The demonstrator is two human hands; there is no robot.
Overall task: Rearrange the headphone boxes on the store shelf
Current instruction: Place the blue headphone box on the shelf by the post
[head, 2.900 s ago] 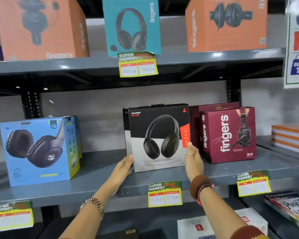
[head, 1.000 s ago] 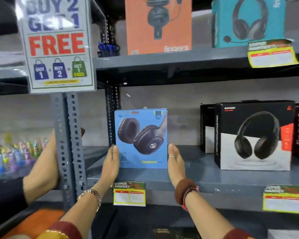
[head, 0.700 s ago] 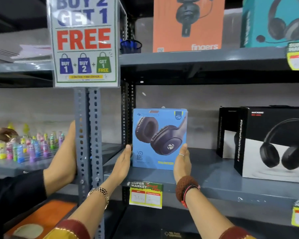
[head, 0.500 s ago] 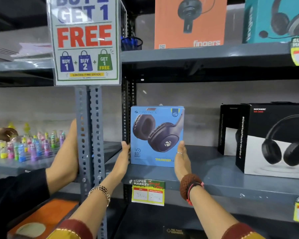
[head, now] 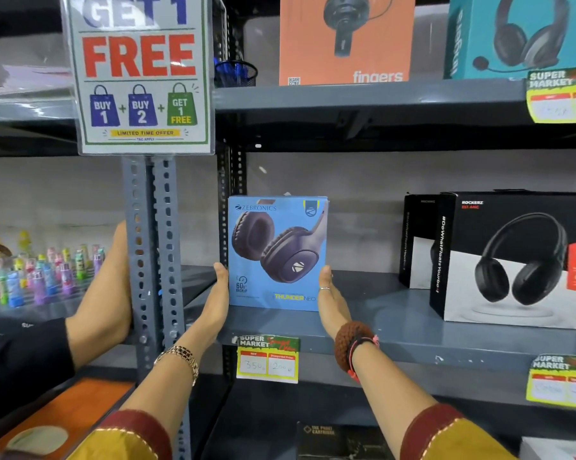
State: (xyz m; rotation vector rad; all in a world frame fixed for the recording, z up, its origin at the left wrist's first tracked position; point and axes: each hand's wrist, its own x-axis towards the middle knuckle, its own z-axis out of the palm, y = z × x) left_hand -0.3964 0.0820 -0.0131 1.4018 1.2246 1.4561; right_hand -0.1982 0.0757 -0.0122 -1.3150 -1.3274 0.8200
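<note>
A blue Zebronics headphone box [head: 276, 254] stands upright at the left end of the grey middle shelf [head: 396, 330], face towards me. My left hand [head: 218, 295] presses flat against its left side and my right hand [head: 329, 298] against its right side, so the box is clamped between both palms. To the right stand a black-and-white Rockerz headphone box [head: 512, 260] and a second black box [head: 417, 240] behind it. On the upper shelf sit an orange Fingers box [head: 346, 38] and a teal headset box [head: 519, 34].
A perforated grey upright post [head: 153, 247] stands just left of the box, with a "Buy 2 Get 1 Free" sign [head: 140, 74] on it. Another person's hand [head: 104, 290] grips that post. Small colourful bottles [head: 41, 277] fill the left shelf. A price tag [head: 268, 360] hangs below.
Earlier my hands held the black Rockerz box; I then turned left to the blue box. Over the last second both hands stay on its sides and it has turned square to the front.
</note>
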